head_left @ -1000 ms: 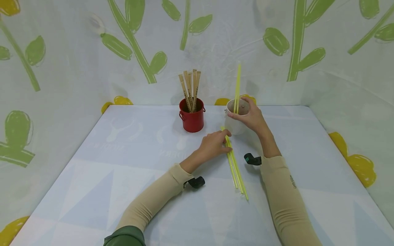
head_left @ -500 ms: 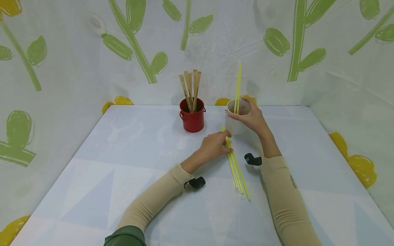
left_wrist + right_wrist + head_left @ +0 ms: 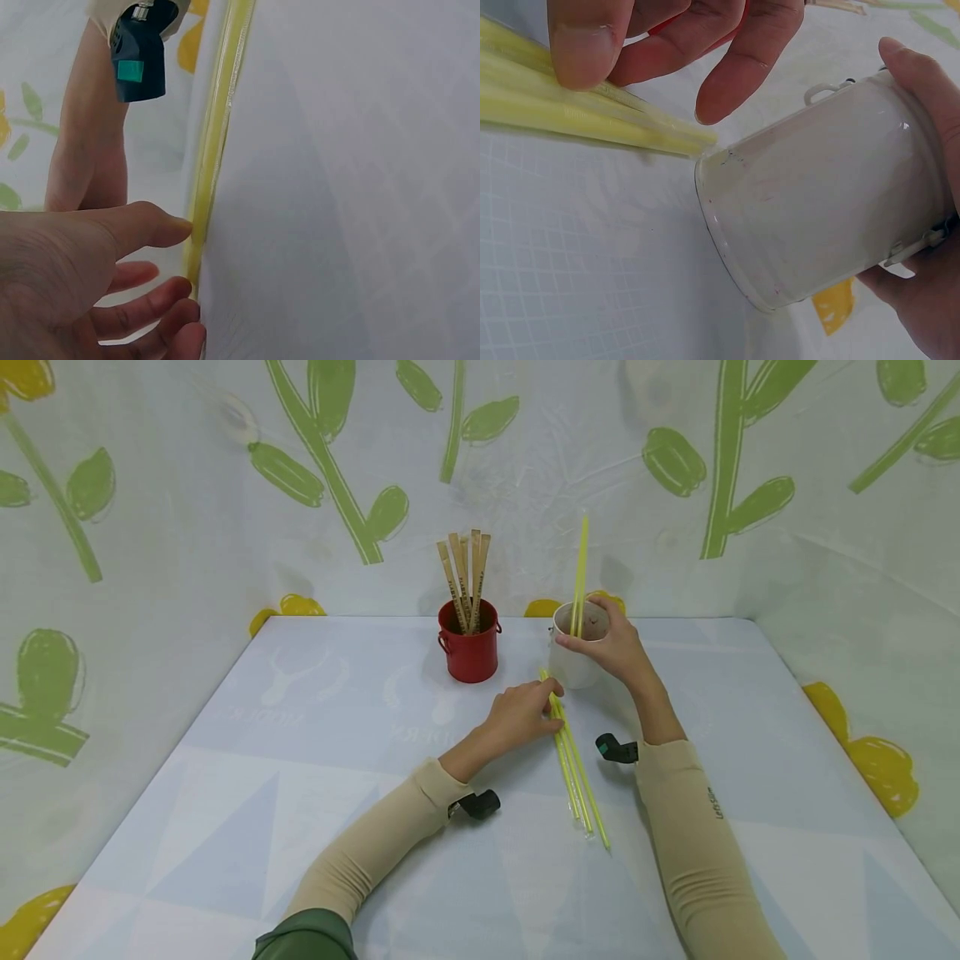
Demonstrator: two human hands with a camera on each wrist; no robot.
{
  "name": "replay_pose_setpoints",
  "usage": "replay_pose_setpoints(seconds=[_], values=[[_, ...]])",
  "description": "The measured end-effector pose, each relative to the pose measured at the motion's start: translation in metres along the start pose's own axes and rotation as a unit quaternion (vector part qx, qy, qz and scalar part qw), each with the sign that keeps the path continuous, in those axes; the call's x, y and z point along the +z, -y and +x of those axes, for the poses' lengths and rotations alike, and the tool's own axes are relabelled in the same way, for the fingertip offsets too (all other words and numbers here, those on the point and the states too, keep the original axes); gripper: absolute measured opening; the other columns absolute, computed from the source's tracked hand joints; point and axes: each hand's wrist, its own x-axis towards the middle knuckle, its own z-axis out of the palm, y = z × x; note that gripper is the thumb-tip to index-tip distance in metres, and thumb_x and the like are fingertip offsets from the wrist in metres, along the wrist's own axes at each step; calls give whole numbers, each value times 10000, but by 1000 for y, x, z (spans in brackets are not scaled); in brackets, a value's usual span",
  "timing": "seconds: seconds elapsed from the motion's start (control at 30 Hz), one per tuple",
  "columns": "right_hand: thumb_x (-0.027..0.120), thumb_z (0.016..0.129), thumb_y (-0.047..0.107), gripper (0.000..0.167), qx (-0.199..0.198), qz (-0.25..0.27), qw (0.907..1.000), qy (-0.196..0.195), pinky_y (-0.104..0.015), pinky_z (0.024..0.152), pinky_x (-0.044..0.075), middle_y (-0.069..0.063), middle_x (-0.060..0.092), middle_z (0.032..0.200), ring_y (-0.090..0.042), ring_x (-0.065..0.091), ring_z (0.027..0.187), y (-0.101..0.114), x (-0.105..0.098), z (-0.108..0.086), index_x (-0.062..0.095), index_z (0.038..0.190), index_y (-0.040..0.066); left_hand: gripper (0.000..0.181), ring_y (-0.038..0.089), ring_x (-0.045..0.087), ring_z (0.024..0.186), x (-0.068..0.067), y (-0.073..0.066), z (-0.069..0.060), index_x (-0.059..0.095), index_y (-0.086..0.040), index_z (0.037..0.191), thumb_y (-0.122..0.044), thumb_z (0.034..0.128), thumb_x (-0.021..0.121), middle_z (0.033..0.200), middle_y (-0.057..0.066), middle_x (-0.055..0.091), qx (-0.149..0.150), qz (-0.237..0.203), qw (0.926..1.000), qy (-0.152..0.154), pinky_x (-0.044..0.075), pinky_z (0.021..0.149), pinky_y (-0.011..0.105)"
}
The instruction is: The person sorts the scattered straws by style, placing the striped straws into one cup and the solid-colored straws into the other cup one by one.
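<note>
yellow straws (image 3: 212,127), slim bundle in clear wrap: lying on the table (image 3: 420,893) right of centre in the head frame, far ends near the foot of the white pail (image 3: 817,195), near ends fanned towards the lower edge. handling, by judgement: very light, springy, easily creased if squeezed; the wrap probably slick, so best taken a little below the far ends, several at once, with a gentle pinch. left hand (image 3: 521,712), centre of the head frame: thumb and fingers curled at the far portion of the bundle, a narrow hold; firmness cannot be told. right hand (image 3: 611,647), upper right of centre: thumb and fingers spread wide about the right side of the white pail, holding it. white pail: upright, small ear-like handle fittings, a few dark specks on the wall; presumably thin, stiff metal, light, steadied best round the wall. upright straws (image 3: 581,568), also yellow: standing in the white pail, leaning slightly. red pail (image 3: 472,658), left of the white one and apart from it: holds flat brown sticks (image 3: 481,572), tops fanned. writing: dark print along the brown sticks, too small to read; "let's slim", apparently, on the right sleeve (image 3: 693,827), lower right; faint reversed lettering on the table, left of centre, perhaps "modern", not certain. brand on the straw wrap: none legible.
</note>
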Motion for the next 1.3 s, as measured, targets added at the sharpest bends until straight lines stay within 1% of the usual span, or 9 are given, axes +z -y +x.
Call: replay_pose_setpoints(seconds=[0.23, 0.47, 0.73, 1.1, 1.3], values=[[806, 733, 546, 952, 50, 15, 10000, 26, -641, 1061, 386, -96, 356, 1546, -376, 392, 1353, 1, -1, -1, 336, 1475, 179, 425, 110, 574, 809, 0, 0, 0, 570, -200, 1259, -305, 877, 727, 949, -31, 650, 34, 46, 10000, -43, 455, 654, 258], [802, 736, 550, 961, 49, -39, 10000, 34, -648, 1062, 383, -99, 347, 1556, -387, 388, 1359, 0, -1, -1, 325, 1482, 176, 435, 111, 576, 810, 0, 1, 2, 567, -205, 1259, -303, 870, 736, 944, -37, 647, -2, 52, 10000, 14, 462, 661, 260], [806, 731, 550, 951, 14, 11, 10000, 28, -635, 1058, 388, -90, 354, 1551, -381, 400, 1346, -1, -1, 0, 337, 1476, 190, 436, 130, 571, 810, -3, 4, 1, 567, -196, 1260, -282, 868, 739, 922, -38, 641, -85, -47, 9998, 182, 472, 677, 260], [803, 724, 566, 937, 16, -1, 10000, -1, -615, 1040, 408, -87, 390, 1515, -363, 427, 1306, -1, 0, 1, 353, 1460, 201, 439, 137, 584, 852, -10, 6, 0, 567, -193, 1257, -274, 862, 744, 966, -29, 664, -181, 69, 9987, 461, 488, 725, 294], [797, 721, 582, 937, 84, -29, 10000, 13, -622, 1051, 401, -87, 384, 1519, -362, 418, 1319, -1, 0, 1, 345, 1461, 227, 454, 141, 589, 852, -13, 6, 0, 576, -171, 1277, -274, 866, 738, 974, -25, 672, -270, 148, 9977, 606, 499, 735, 306]])
